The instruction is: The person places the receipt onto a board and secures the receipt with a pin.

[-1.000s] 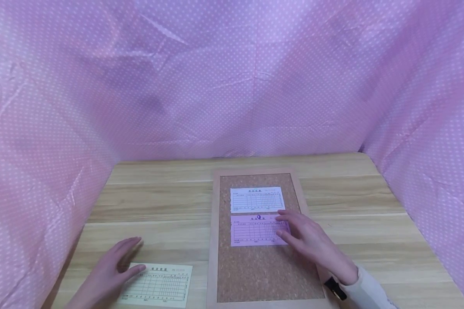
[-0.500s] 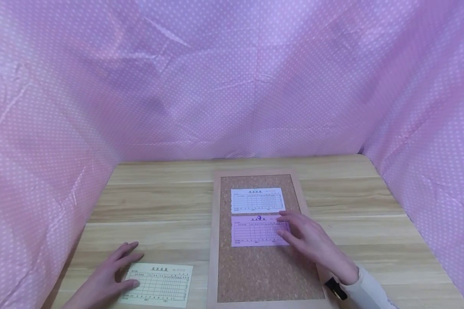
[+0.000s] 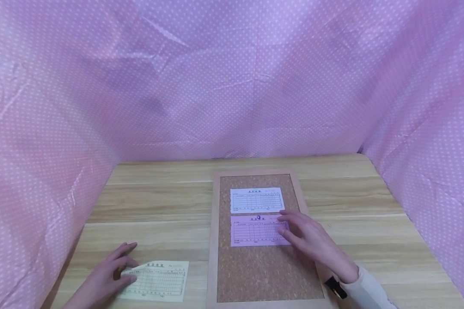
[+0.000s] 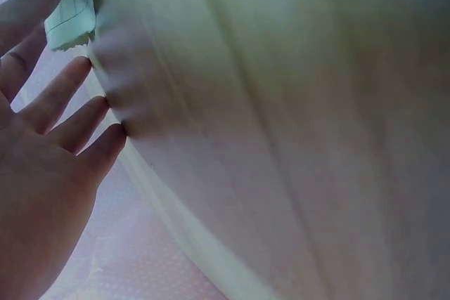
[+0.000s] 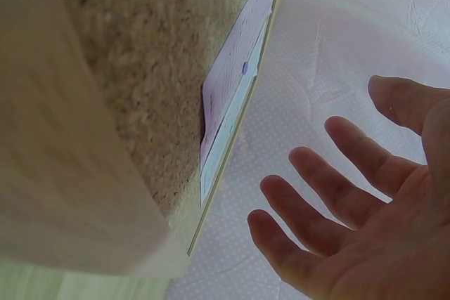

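At the front left of the table, my left hand (image 3: 107, 274) pinches the left edge of a pale yellow receipt slip (image 3: 162, 281) between thumb and forefinger. The slip's upper left edge bends upward there. In the left wrist view its torn edge (image 4: 74, 29) shows curled between thumb and forefinger, the other fingers spread. My right hand (image 3: 313, 240) hovers with relaxed, spread fingers over the right side of a pink receipt slip (image 3: 251, 231), holding nothing. A purple pushpin (image 3: 258, 217) stands at that slip's top. Just above it on the corkboard (image 3: 268, 274) lies a white receipt slip (image 3: 255, 201).
The corkboard's wooden frame (image 3: 214, 240) lies flat on the wood-grain table (image 3: 162, 206), right of the yellow slip. Pink dotted cloth (image 3: 232, 86) hangs around the back and sides. A dark band (image 3: 335, 287) circles the right wrist by a light sleeve (image 3: 371, 289).
My left hand has drawn back slightly and taken hold of the yellow slip, whose left edge now lifts and bends. The slip has shifted a little left. My right hand has barely moved.
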`<state>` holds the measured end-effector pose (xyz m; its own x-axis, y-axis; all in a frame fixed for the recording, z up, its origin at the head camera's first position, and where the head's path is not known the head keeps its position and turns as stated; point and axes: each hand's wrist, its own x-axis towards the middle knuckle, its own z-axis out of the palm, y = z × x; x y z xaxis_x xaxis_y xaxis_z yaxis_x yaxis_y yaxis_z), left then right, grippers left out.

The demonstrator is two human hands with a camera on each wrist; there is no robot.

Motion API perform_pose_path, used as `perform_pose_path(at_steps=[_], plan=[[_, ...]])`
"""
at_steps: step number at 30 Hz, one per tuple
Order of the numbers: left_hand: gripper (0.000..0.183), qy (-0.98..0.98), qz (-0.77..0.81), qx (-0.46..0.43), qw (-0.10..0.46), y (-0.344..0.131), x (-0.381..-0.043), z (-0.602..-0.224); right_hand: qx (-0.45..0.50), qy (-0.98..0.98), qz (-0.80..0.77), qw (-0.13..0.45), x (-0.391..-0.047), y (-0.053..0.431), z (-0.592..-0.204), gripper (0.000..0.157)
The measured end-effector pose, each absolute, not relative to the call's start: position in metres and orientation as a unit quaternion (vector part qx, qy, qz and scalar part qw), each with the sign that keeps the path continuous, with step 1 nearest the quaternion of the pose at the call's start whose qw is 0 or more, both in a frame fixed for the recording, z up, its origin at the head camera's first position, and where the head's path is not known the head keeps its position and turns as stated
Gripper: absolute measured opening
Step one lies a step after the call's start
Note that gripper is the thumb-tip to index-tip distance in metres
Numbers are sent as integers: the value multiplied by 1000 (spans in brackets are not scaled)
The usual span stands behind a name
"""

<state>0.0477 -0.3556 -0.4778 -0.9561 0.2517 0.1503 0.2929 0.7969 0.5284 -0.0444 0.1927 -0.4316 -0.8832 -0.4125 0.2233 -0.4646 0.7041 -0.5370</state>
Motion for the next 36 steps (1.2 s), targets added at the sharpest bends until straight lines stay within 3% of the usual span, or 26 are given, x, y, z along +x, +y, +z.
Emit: perform_pose_path(at_steps=[10,19,36], plan=[[25,-937,-346,-37,-19,-344,43,-458,241,-917,314,47,-46,193,-428,31],[49,-905,-424,-32,-9,-333,37,-444,244,-912,325,51,-48,187,-423,31],[60,-808,-586,-7,-66,-258,4,-441,232,-908,348,34,-48,181,-423,32]])
